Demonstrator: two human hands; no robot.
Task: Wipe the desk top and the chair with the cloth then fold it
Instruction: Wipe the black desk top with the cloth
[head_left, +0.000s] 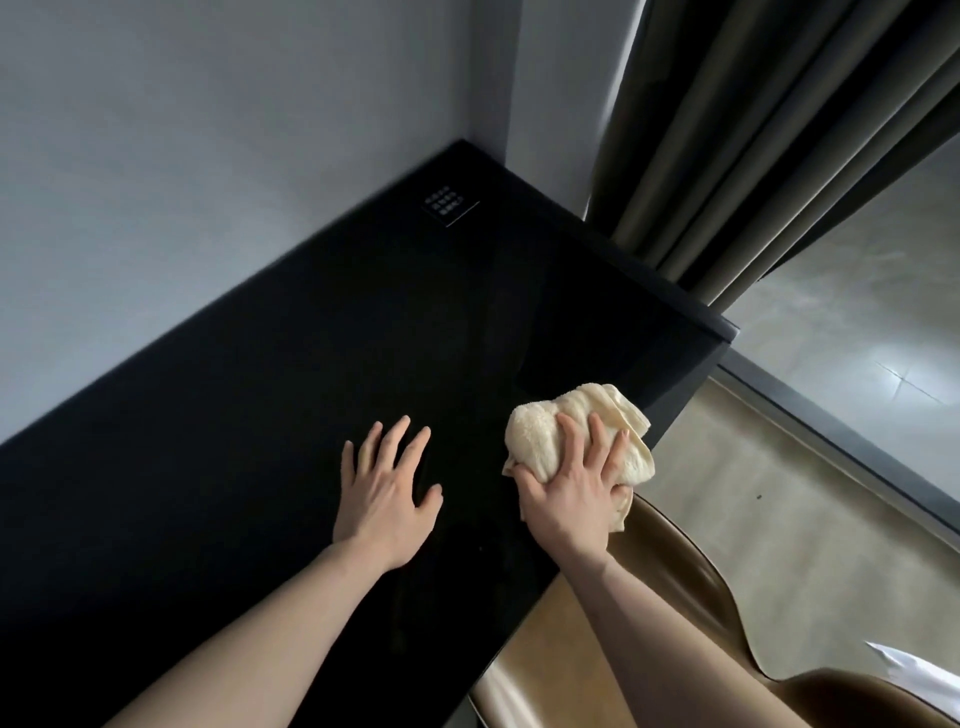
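Cloth (550, 431), cream and bunched into a loose wad, sits under my right hand (569, 491) at the near edge of the black desk top (260, 415); my fingers spread over the wad and curl into it, thumb tucked at its left side, gripping it. My left hand (387, 480) lies just to the left of that one, flat on the desk, fingers straight and splayed, holding nothing. Below my right forearm I see the tan chair (670, 561). Beyond both hands a small printed card (450, 206) lies near the far corner, with curtains (753, 156) to the right

Black desk top (270, 395) bears bunched cloth (550, 431) and a small card (449, 206).
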